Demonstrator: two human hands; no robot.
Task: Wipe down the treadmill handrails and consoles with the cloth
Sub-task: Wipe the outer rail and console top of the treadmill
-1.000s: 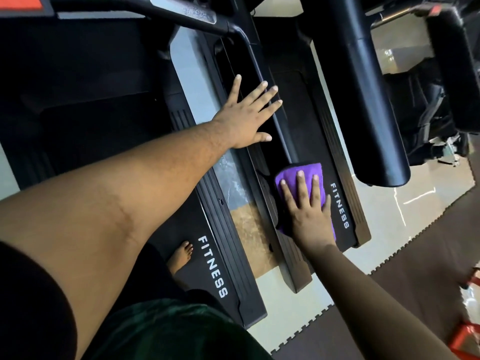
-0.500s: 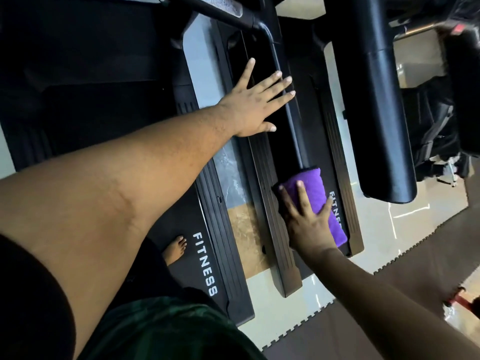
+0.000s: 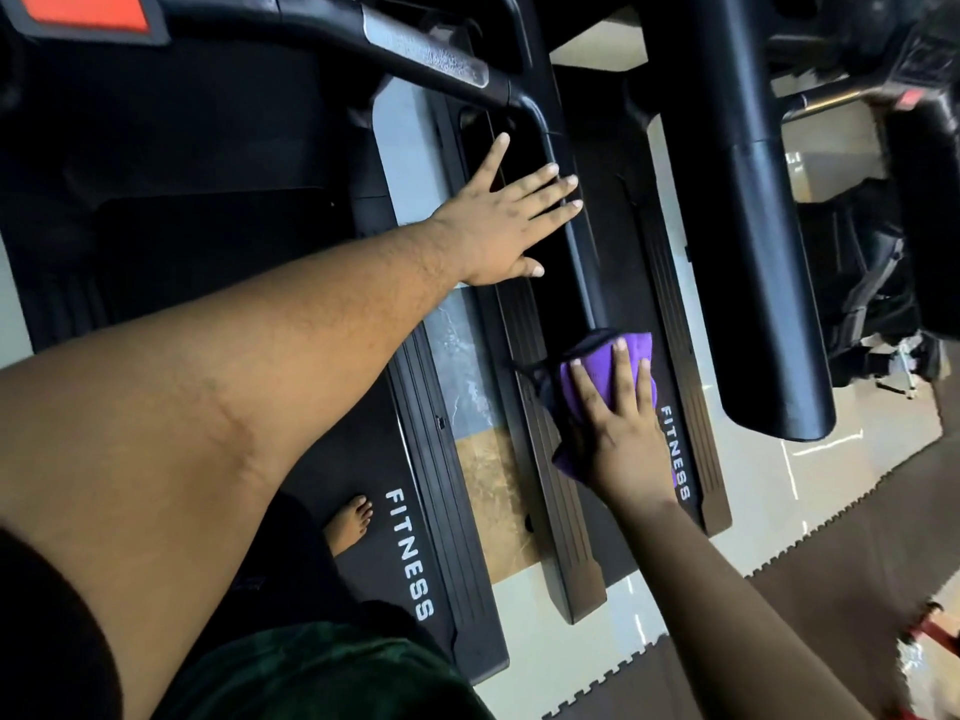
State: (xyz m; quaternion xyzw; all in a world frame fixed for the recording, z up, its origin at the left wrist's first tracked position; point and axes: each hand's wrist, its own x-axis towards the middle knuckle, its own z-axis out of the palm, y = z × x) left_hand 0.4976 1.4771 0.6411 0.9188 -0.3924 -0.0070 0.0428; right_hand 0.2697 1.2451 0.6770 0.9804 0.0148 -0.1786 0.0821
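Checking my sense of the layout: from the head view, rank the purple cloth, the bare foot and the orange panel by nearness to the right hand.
1. Purple cloth, under the right hand.
2. Bare foot, lower left.
3. Orange panel, top left corner.

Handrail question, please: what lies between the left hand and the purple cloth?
Only a bare black stretch of handrail separates the left hand from the purple cloth, per the head view.

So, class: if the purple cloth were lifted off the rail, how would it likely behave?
The cloth would probably flop and drape, since it bunches in folds under the right hand. It likely weighs little. Pushed along the handrail, it would probably slide and crumple.
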